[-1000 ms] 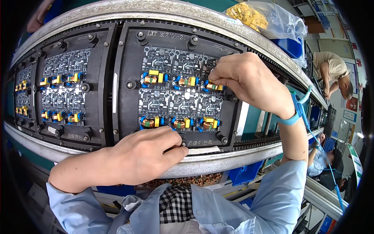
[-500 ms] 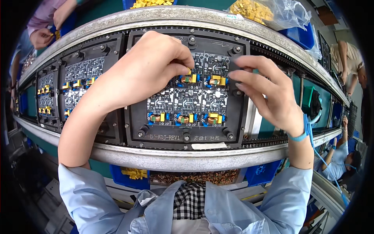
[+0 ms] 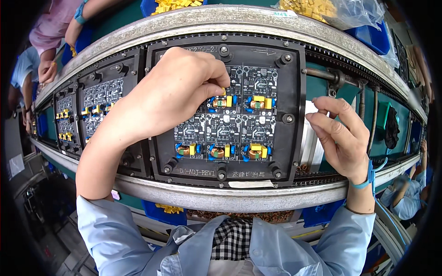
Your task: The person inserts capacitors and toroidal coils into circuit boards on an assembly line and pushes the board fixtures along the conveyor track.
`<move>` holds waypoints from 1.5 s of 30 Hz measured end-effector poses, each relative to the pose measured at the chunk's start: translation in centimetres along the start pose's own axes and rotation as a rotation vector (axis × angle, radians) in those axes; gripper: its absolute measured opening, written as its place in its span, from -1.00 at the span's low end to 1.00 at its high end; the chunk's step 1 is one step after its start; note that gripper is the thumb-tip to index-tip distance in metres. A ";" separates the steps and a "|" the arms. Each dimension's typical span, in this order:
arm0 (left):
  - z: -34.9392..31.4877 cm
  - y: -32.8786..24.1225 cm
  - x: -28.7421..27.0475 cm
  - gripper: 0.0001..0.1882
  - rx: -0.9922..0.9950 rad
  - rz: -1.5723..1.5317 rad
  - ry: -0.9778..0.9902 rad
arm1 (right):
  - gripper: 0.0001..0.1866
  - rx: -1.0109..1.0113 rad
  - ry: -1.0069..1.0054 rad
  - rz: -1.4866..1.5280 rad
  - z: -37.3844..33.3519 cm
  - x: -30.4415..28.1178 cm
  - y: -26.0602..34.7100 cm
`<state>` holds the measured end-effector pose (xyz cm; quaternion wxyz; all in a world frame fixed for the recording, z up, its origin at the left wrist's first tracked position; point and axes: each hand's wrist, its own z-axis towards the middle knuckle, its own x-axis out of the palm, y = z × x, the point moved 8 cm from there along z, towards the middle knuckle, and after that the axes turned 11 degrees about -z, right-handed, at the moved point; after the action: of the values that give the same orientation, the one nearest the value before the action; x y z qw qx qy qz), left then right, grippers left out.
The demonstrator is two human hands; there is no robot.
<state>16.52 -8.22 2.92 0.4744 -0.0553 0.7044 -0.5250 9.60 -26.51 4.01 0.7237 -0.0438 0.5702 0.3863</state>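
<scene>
A black carrier frame (image 3: 292, 142) holds a panel of several black circuit boards (image 3: 224, 125), each fitted with copper-wound coils, yellow block components and blue disc parts. My left hand (image 3: 191, 80) reaches over the upper left of the panel. Its thumb and forefinger pinch a small yellow block component (image 3: 224, 91) just above the upper middle board. The left hand and forearm hide the upper left board. My right hand (image 3: 343, 133), wearing a blue wrist strap with a cord, hovers right of the carrier. Its fingers are bent and apart, and nothing shows between them.
More carriers with boards (image 3: 99, 94) line the conveyor to the left. Metal rails (image 3: 184, 195) run along both sides. Blue bins of yellow parts (image 3: 177, 5) stand beyond, beside a plastic bag (image 3: 313, 8). Nearer me lies a tray of coils (image 3: 239, 216). Other people work at left and right.
My right hand has drawn back from the carrier's right edge, rightward and nearer me. My left hand stays over the upper boards, still pinching the yellow component. The whole view has shifted slightly.
</scene>
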 end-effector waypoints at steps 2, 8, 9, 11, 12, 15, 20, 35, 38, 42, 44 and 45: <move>-0.1 0.0 0.0 -0.90 0.029 0.004 -0.001 | -0.73 0.001 -0.006 0.005 -0.1 0.0 0.0; -0.5 -0.5 0.3 -0.88 0.045 0.058 0.047 | -0.73 -0.003 -0.008 0.001 -0.2 -0.1 0.0; -0.6 -0.6 0.3 -0.88 0.044 0.059 0.046 | -0.73 -0.004 -0.008 0.002 -0.3 -0.1 -0.1; -0.8 -1.0 0.6 -0.88 0.069 0.132 0.067 | -0.74 -0.003 0.001 -0.002 -0.4 0.1 -0.1; -0.8 -1.2 0.7 -0.88 0.081 0.169 0.078 | -0.74 -0.003 0.006 -0.004 -0.5 0.2 -0.1; -1.0 -1.4 0.9 -0.88 0.093 0.228 0.091 | -0.75 -0.020 0.030 0.008 -0.6 0.5 0.3; -1.0 -1.4 0.9 -0.88 0.090 0.286 0.115 | -0.77 -0.074 0.095 0.058 -0.8 1.6 1.2; -0.5 -1.4 0.8 -0.92 0.104 0.249 0.181 | -0.77 -0.099 0.106 0.062 -1.0 2.0 1.3; -0.5 -1.4 0.8 -0.92 0.108 0.231 0.196 | -0.76 -0.102 0.093 0.059 -1.1 1.9 1.4; -0.4 -1.7 1.1 -0.92 0.077 0.316 0.152 | -0.77 -0.101 0.088 0.062 -1.1 1.9 1.4; -0.4 -1.7 1.1 -0.92 0.067 0.347 0.137 | -0.77 -0.103 0.084 0.062 -1.1 1.8 1.5; -0.4 -1.7 1.0 -0.92 0.067 0.338 0.143 | -0.77 -0.095 0.091 0.062 -1.1 1.7 1.4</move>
<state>14.99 -9.29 3.62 0.5060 0.1172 0.7178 -0.4637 7.95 -25.18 2.71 0.6817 -0.0781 0.5846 0.4329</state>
